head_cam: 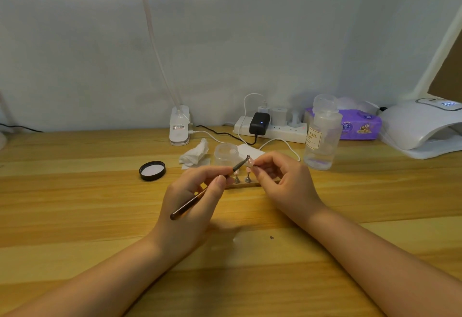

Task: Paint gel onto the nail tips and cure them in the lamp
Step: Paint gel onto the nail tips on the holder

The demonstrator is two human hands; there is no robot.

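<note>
The nail tip (250, 162) is very small and mostly covered by the fingers of the right hand (282, 181), so its colour and shape are hard to see. The wooden holder (247, 183) on the table (75, 191) is partly hidden behind both hands; only two little metal stands with pink tips (242, 175) show between them. The curing lamp (422, 126) at the far right is cut off by the picture edge.

The left hand (192, 201) grips a thin brush (200, 193) like a pen, fingers curled around it, the brush end pointing up to the right. This end (247, 158) touches the nail tip or is just beside it; I cannot tell which. The right hand pinches the nail tip between thumb and fingers, just above the holder. Both forearms come in from the bottom corners.

Behind the hands stand a small clear jar (225, 154), a black lid (152, 170) and a clear bottle (322, 134).
</note>
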